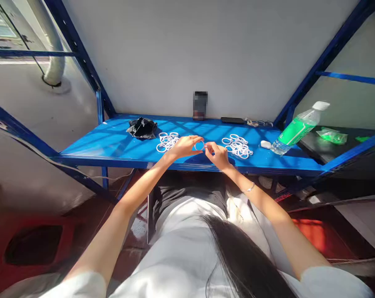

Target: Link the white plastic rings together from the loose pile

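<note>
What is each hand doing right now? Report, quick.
Left hand: closed, holding a white ring.
Right hand: closed, pinching at that white ring's right edge.

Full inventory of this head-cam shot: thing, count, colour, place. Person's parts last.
wall: 1, pale, background
table: 1, blue, centre
frame bars: several, blue, both sides
held ring: 1, whitish, between hands
left ring pile: several overlapping, white, table's left half
right ring pile: several overlapping, white, table's right half
bag: 1, black, left of left pile
blurred upright object: 1, dark, table's back
flat device: 1, black, table's back
bottle: 1, clear, green label, white cap, table's right end
small case: 1, white, beside bottle
packet: 1, clear-green, right of table
pipe: 1, whitish, upper left
bracelet: 1, silver, right forearm
left hand: 1, bare, at ring
right hand: 1, bare, at ring
</note>
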Available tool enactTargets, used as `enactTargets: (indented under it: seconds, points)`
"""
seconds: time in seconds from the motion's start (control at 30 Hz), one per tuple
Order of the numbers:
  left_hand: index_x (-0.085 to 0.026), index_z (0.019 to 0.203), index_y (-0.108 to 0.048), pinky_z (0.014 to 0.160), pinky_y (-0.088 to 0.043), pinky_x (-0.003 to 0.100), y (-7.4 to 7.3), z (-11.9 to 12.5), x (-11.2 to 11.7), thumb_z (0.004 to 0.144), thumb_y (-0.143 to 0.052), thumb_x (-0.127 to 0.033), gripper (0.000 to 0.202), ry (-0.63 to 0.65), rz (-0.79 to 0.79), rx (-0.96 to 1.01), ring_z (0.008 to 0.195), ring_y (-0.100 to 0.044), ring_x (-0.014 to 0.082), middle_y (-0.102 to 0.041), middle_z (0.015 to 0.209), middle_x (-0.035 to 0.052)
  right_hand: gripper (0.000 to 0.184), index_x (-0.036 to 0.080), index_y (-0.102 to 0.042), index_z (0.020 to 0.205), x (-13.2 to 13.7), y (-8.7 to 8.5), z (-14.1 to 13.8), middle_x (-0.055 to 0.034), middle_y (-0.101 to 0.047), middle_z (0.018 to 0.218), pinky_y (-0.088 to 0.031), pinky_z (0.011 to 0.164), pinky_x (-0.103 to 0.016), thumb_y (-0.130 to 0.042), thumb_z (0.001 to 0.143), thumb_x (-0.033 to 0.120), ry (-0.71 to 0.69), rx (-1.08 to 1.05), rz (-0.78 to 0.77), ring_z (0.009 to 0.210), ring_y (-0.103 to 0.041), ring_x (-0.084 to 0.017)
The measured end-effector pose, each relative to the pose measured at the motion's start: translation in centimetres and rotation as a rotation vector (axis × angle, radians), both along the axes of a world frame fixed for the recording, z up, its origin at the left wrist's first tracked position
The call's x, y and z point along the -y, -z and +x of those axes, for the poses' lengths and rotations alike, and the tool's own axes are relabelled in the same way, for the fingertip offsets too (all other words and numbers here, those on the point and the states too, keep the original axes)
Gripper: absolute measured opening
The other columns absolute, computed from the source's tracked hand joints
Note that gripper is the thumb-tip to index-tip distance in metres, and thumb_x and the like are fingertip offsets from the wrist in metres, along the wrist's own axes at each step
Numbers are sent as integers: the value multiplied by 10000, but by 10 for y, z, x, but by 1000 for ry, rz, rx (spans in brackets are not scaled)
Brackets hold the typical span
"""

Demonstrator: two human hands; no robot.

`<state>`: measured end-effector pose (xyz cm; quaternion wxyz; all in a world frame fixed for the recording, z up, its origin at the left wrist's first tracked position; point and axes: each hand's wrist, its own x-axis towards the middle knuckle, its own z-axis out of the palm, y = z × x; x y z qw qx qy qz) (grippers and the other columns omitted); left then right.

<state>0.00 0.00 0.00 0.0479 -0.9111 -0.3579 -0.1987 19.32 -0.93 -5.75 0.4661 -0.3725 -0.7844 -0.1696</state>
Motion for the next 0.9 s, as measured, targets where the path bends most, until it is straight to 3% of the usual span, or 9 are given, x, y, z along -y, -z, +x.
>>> enactTargets:
  seconds: [0.27, 0.43, 0.57, 0.7, 0.9]
  points:
    - [-171, 1184, -551, 681, -491, 239, 14, 5, -13, 862, -598, -391, 392, 180, -209, 183, 842, -653, 167, -669, 1103, 78, 206, 207, -631, 923, -3, 4, 2, -7, -689, 674, -477, 584, -251, -469, 953, 331, -47, 7, -83, 551, -636, -147]
    - [-151, 1149, -568, 694, -495, 250, 19, 2, -20, 849, -612, -389, 385, 219, -194, 201, 864, -641, 179, -663, 1076, 98, 192, 201, -638, 956, 0, 1, 2, -17, -687, 688, -475, 610, -266, -482, 946, 313, -51, 37, -126, 599, -650, -166]
    - [-140, 1144, -586, 747, -485, 264, 13, -12, -26, 840, -641, -352, 375, 105, -180, 72, 901, -632, 194, -658, 1064, 93, 181, 198, -636, 985, 2, -2, 1, -37, -692, 743, -480, 649, -285, -476, 935, 265, -26, 51, -177, 674, -656, -188]
    - [-132, 1188, -587, 792, -478, 285, 2, -35, -33, 845, -638, -370, 420, -119, -150, -49, 985, -611, 232, -629, 1142, 116, 199, 193, -631, 985, 1, -4, 0, -71, -697, 855, -491, 745, -332, -444, 928, 227, 33, 17, -213, 806, -648, -224]
    - [-124, 1161, -606, 790, -471, 296, -16, -66, -33, 865, -587, -440, 434, -350, -78, -126, 992, -601, 258, -629, 1122, 135, 279, 153, -585, 1132, -9, -2, 9, -148, -629, 1172, -404, 973, -454, -450, 898, 225, 308, 88, -313, 1136, -527, -314]
